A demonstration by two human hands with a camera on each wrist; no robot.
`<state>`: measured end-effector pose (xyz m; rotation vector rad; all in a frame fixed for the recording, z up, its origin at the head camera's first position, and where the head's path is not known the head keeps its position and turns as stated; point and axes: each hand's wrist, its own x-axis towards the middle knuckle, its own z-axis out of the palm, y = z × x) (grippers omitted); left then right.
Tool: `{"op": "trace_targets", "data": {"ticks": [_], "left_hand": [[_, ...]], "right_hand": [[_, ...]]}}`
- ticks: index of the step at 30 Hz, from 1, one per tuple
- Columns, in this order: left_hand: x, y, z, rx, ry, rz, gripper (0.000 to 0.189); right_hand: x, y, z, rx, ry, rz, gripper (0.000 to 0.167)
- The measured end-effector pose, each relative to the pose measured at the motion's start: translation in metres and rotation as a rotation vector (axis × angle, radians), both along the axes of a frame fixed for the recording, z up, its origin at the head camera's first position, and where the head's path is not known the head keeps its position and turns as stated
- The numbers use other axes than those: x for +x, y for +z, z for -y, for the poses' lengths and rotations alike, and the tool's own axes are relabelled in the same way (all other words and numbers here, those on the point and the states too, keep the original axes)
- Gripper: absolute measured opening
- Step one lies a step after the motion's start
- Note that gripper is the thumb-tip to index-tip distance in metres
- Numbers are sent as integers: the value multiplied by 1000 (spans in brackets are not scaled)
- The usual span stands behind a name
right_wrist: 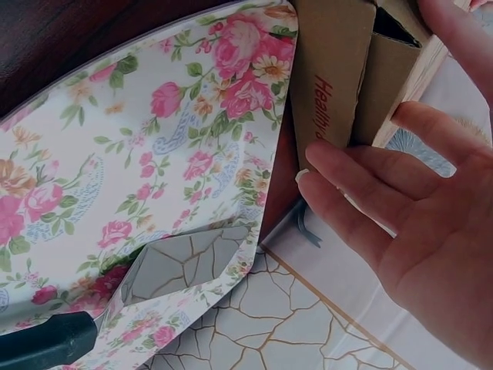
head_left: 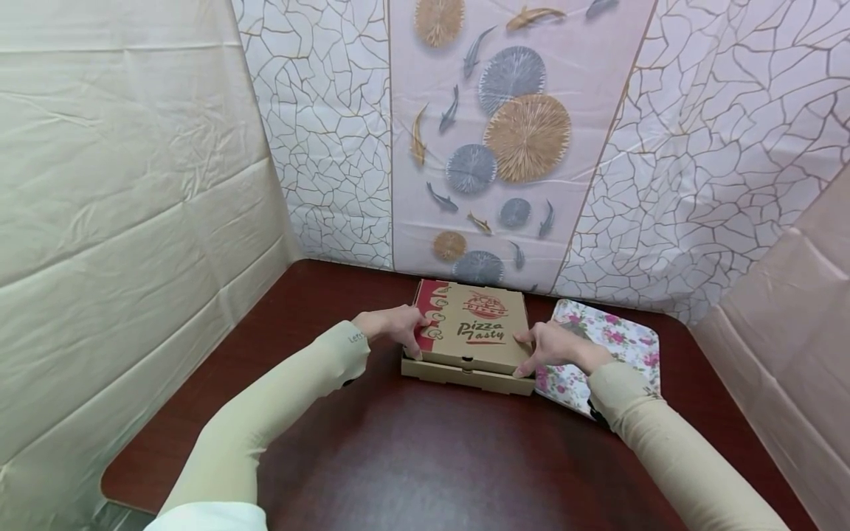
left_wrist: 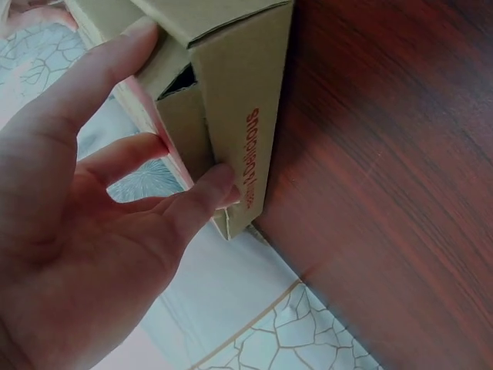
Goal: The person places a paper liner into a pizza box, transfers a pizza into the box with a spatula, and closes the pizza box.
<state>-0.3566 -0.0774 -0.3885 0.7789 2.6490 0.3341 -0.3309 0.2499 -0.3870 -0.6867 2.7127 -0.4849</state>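
Observation:
A cardboard pizza box (head_left: 478, 324) lies at the back middle of the table, its brown and red lid printed "Pizza Tasty". The lid sits slightly raised, with a dark gap at the corner in both wrist views. My left hand (head_left: 398, 327) grips the lid's left side, thumb at the front corner and fingers along the side edge. On the opposite side my right hand (head_left: 554, 345) holds the lid the same way, thumb near the front right corner. Red lettering runs along the box's side wall (left_wrist: 246, 139). What lies inside is hidden.
To the right of the box, partly under my right arm, lies a white tray (head_left: 627, 335) with pink flowers. On it rests a shiny metal server (right_wrist: 185, 266) with a dark handle (right_wrist: 50, 339). Patterned cloth walls border the dark red table (head_left: 398, 457).

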Motion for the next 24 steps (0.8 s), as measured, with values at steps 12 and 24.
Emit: {"op": "trace_targets", "data": {"ticks": [12, 24], "left_hand": [[1, -4, 4, -11, -22, -10, 83], [4, -14, 13, 40, -35, -25, 77]], "right_hand": [[1, -6, -1, 31, 4, -55, 86], [2, -6, 1, 34, 48, -100, 84]]}}
